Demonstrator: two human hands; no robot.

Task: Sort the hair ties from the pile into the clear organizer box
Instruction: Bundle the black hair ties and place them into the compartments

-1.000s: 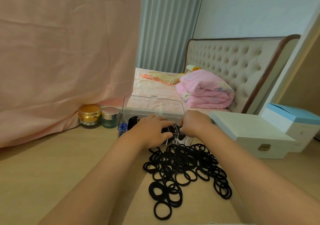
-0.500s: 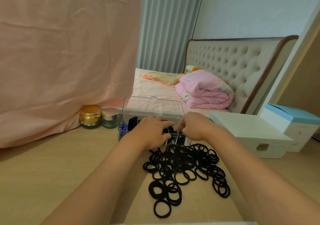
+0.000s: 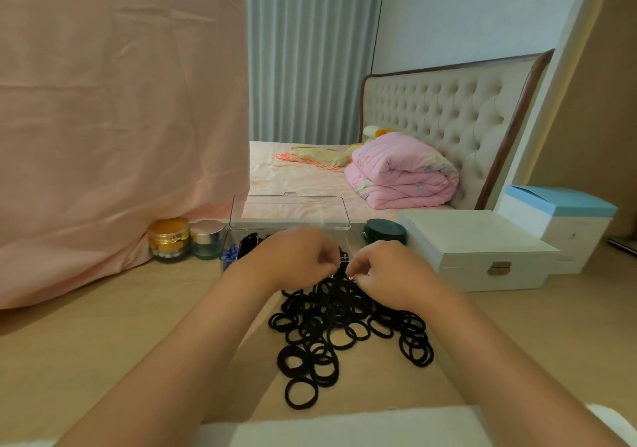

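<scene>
1. Compared with half a second ago, the left hand point(image 3: 296, 260) and right hand point(image 3: 389, 274) have drawn back from over the clear organizer box point(image 3: 291, 210) to its front edge.
2. A dark green jar point(image 3: 384, 231), earlier hidden behind the right hand, now shows beside the box.
3. The fingers point(image 3: 327, 261) of both hands are curled, with the tips almost meeting. Motion blur makes it impossible to tell whether they pinch a tie.
4. The hair ties point(image 3: 344, 329) are black loops. They lie heaped and overlapping on the surface point(image 3: 103, 343), just in front of the box.
</scene>
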